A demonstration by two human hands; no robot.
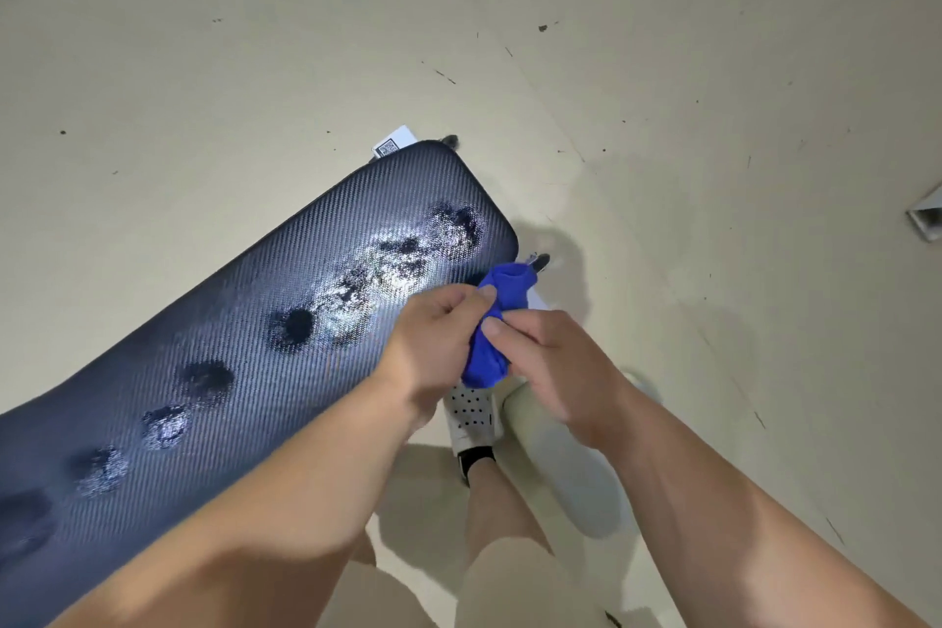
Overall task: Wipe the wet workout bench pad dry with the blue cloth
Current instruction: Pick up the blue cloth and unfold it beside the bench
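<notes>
Both hands (509, 347) pinch the bunched blue cloth (492, 321) in their fingers; better spread flat before wiping the wet bench pad (244, 321)

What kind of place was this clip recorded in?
Probably a home or small gym room, though little of it shows. A padded workout bench pad with a woven-look dark cover and wet patches fills the left, standing on a bare, scuffed pale floor. Both hands hold a blue cloth beside it.
</notes>
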